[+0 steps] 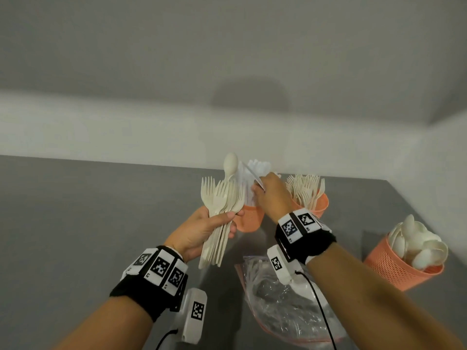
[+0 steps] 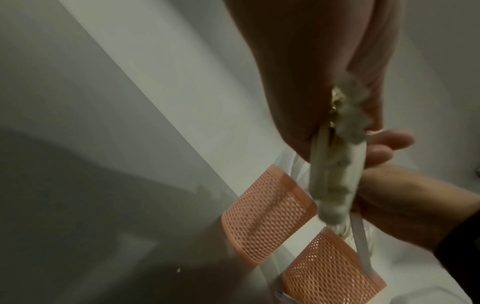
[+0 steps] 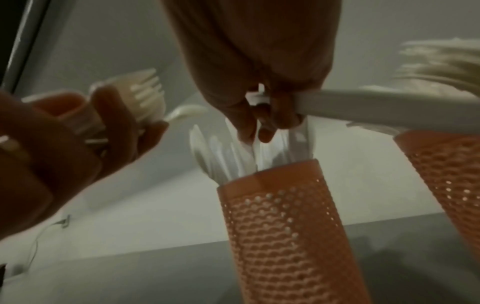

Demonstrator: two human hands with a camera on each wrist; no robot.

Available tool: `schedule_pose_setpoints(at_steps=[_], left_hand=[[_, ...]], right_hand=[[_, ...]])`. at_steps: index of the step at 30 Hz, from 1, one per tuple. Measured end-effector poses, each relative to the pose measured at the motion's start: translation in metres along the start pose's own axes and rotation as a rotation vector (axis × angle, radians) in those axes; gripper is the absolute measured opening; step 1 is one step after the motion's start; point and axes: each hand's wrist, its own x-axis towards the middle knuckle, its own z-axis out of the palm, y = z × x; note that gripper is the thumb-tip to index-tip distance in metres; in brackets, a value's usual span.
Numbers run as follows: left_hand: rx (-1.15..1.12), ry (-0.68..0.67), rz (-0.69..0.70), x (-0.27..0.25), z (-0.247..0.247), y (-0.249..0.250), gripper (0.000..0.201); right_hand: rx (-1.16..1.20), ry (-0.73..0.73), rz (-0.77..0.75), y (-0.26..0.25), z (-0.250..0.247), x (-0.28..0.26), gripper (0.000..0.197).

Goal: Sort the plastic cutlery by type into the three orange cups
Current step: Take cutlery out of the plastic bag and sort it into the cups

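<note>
Nearest my camera lay a clear plastic bag [image 1: 285, 301], crumpled on the grey table [image 1: 75, 236] between my forearms

Left hand [image 1: 199, 231]: fingers curled, thumb pressed across a bundle of cream forks [image 1: 222, 210]; one spoon [image 1: 230, 164] stood taller among them. I held the bundle upright, just left of the middle cup.

Right hand [image 1: 271, 195]: fingertips [image 3: 265, 133] pinched a white knife [image 1: 254, 176] above the middle orange cup [image 1: 250, 218], which held white knives [image 3: 223, 156] standing upright. I could not tell whether the pinched knife touched them.

Fork cup [image 1: 317, 202]: orange mesh, just right of my right hand, filled with cream forks, tines up.

Spoon cup [image 1: 394, 266]: orange mesh, well apart at the table's right edge, filled with cream spoons, bowls up
</note>
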Motion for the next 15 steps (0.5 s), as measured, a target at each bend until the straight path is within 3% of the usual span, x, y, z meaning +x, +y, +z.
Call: schedule_pose_setpoints(at_steps=[2,7,10,13,15], left_hand=[[0.014,-0.010,0.004,0.000,0.001,0.001,0.015],[0.032,-0.039,0.032,0.000,0.003,0.002,0.015],[0.024,-0.066,0.041,0.000,0.007,0.002,0.015],[0.051,-0.057,0.057,-0.001,0.008,0.003,0.013],[0.062,-0.022,0.069,0.001,0.007,0.002,0.012]], right_hand=[[0.022,0.006,-0.034,-0.005,-0.003,0.003,0.028],[0.715,0.241,-0.120,-0.033,-0.028,0.007,0.019],[0.681,0.150,-0.051,-0.026,-0.015,0.007,0.015],[0.551,-0.016,0.045,-0.010,-0.003,0.003,0.032],[0.545,0.059,-0.042,-0.011,-0.005,-0.001,0.044]])
